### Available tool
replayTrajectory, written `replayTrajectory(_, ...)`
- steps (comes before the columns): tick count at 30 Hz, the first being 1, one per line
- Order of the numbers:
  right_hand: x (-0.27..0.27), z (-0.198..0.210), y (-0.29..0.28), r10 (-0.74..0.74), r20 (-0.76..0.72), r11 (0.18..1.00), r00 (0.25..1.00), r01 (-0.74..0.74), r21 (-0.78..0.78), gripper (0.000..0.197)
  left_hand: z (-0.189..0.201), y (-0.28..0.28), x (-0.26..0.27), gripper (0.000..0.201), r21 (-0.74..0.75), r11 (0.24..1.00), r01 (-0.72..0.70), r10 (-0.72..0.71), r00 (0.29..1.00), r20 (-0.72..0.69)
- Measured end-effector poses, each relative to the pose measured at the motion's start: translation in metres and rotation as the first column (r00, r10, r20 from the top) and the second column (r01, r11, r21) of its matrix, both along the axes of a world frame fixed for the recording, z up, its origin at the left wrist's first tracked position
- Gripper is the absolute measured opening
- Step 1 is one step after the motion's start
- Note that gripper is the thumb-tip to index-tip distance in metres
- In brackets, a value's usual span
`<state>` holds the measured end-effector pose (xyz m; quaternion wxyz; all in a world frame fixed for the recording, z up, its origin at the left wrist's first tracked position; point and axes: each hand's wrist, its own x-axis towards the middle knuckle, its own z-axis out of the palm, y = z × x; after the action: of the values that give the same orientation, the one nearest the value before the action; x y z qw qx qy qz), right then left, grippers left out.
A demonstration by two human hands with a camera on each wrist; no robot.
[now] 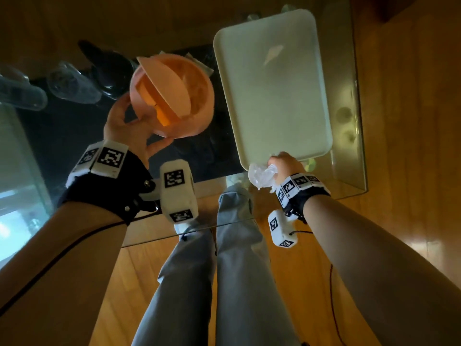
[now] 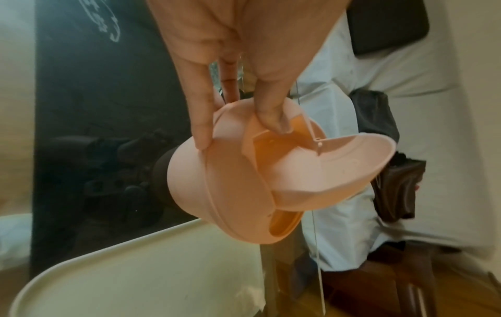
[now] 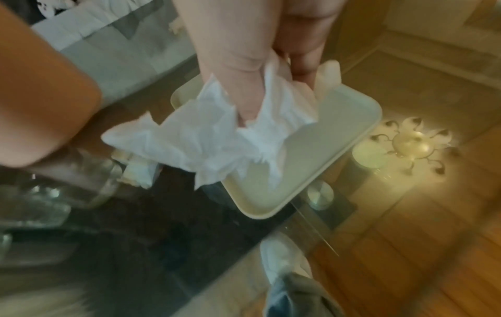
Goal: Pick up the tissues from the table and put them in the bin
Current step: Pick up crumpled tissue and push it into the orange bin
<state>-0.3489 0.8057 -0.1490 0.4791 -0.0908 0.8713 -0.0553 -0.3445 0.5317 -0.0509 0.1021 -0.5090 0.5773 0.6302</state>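
My left hand [image 1: 129,128] grips a small round pink bin [image 1: 174,96] and holds it tilted above the glass table. In the left wrist view the thumb [image 2: 271,111] presses the bin's [image 2: 216,182] swing lid inward, so the lid stands on edge. My right hand [image 1: 284,166] clutches crumpled white tissues [image 1: 262,177] at the near edge of a cream tray [image 1: 274,96]. In the right wrist view the tissues [image 3: 216,139] hang in a bunch from my fist over the tray's corner [image 3: 325,150]. One small white scrap [image 1: 273,53] lies on the tray's far part.
The glass table [image 1: 349,121] lets the wooden floor and a dark rug show through. Clear glasses [image 1: 72,83] and a dark object [image 1: 107,66] stand at the left. My legs in grey trousers [image 1: 224,270] are below the near edge.
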Motion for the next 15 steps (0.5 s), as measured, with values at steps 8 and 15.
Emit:
replayTrajectory(8, -0.137, 0.016, -0.021, -0.31, -0.345, 0.941, 0.886, 0.233, -0.246, 0.03, 0.005, -0.017, -0.056, 0.054, -0.027, 0.998, -0.058, 0.059, 0.998, 0.019)
replayTrajectory(15, -0.187, -0.003, -0.042, -0.338, -0.245, 0.933, 0.909, 0.291, -0.211, 0.052, 0.011, -0.023, -0.075, 0.054, 0.062, 0.996, -0.06, 0.055, 0.996, 0.067)
